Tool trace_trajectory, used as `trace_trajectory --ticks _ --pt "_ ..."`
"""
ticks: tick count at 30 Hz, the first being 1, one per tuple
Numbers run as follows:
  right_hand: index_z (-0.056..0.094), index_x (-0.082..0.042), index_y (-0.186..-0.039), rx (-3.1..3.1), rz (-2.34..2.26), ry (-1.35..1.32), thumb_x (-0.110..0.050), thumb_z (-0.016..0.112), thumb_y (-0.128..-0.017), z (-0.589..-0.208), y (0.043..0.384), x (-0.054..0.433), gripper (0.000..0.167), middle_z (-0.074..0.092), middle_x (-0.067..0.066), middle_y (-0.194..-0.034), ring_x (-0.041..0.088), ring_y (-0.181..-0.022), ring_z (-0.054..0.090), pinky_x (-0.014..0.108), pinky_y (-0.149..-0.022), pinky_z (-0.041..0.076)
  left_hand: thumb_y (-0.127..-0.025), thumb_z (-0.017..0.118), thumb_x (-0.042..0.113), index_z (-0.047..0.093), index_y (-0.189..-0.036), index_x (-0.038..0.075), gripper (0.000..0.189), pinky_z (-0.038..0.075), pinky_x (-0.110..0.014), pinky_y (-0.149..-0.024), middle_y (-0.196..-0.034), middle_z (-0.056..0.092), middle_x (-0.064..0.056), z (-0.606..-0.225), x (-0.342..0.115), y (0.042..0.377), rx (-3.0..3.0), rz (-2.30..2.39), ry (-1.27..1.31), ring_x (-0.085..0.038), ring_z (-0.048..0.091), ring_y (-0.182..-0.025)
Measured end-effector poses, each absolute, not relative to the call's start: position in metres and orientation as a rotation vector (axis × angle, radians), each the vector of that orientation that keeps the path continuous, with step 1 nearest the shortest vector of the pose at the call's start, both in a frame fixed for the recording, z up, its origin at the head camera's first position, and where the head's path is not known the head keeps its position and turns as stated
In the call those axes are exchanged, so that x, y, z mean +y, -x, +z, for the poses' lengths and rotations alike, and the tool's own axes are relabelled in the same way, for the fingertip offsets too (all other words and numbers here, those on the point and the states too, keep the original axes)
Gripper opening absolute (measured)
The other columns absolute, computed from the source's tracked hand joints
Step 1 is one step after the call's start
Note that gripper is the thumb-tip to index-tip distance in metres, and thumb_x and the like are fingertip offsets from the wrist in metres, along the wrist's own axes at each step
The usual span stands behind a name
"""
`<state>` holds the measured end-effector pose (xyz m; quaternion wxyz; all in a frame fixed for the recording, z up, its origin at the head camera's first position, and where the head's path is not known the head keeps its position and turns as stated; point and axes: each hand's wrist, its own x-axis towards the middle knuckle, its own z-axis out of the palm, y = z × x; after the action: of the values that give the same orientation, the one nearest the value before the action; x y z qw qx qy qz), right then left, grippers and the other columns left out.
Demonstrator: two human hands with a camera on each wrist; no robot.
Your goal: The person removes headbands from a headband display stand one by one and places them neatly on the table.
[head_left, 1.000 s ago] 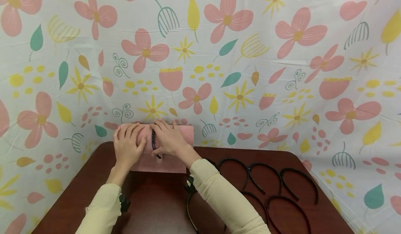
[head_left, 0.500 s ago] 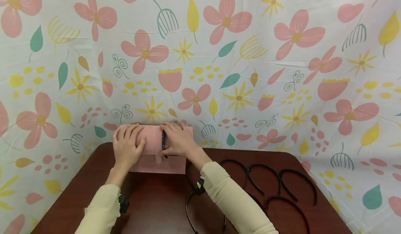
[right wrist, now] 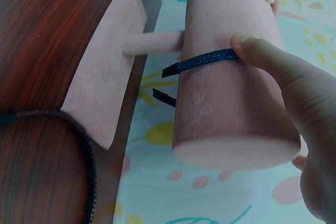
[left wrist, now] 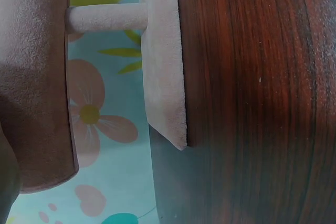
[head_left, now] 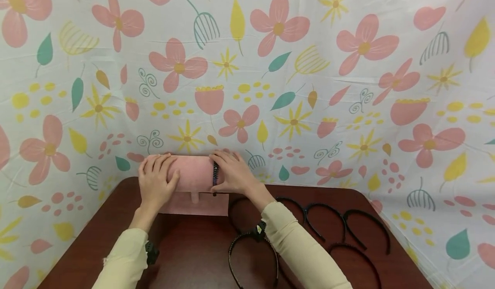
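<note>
A pink, velvety headband stand [head_left: 193, 168] has a padded horizontal roll on a short post above a flat base [head_left: 212, 205]. Over the roll's right part goes a dark, toothed headband [head_left: 215, 175]; both its tips stick out below the roll in the right wrist view. My right hand [head_left: 236, 175] grips this headband, thumb on its front side and fingers over the top of the roll. My left hand [head_left: 156, 180] holds the roll's left end, fingers bent over the top and thumb in front. In the left wrist view the post [left wrist: 107, 18] shows between roll and base.
Several dark headbands lie on the brown table's right side, among them a thin one [head_left: 230, 259] near my right forearm and another [head_left: 380, 222] at the far right. A flower-print cloth [head_left: 278, 87] hangs right behind the stand.
My right hand has slid the headband to the right along the roll, from near the middle toward the right end. The left hand has stayed on the left end.
</note>
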<state>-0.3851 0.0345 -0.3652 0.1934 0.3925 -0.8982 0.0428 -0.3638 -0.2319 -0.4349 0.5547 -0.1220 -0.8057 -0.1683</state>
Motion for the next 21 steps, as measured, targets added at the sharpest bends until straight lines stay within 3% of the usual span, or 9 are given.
trace_trajectory --ticks 21 --pt "0.036 -0.013 -0.154 -2.439 0.297 -1.131 -0.062 0.081 -0.069 -0.373 0.388 0.075 0.107 0.039 0.006 -0.158 0.022 -0.144 0.039 0.058 -0.117 0.029 -0.092 0.049 0.046 0.070 -0.118 0.012 0.048 0.027 -0.061 -0.109 -0.124 0.066 -0.012 -0.435 -0.232 0.363 -1.886 -0.408 0.297 -0.038 0.053 -0.120"
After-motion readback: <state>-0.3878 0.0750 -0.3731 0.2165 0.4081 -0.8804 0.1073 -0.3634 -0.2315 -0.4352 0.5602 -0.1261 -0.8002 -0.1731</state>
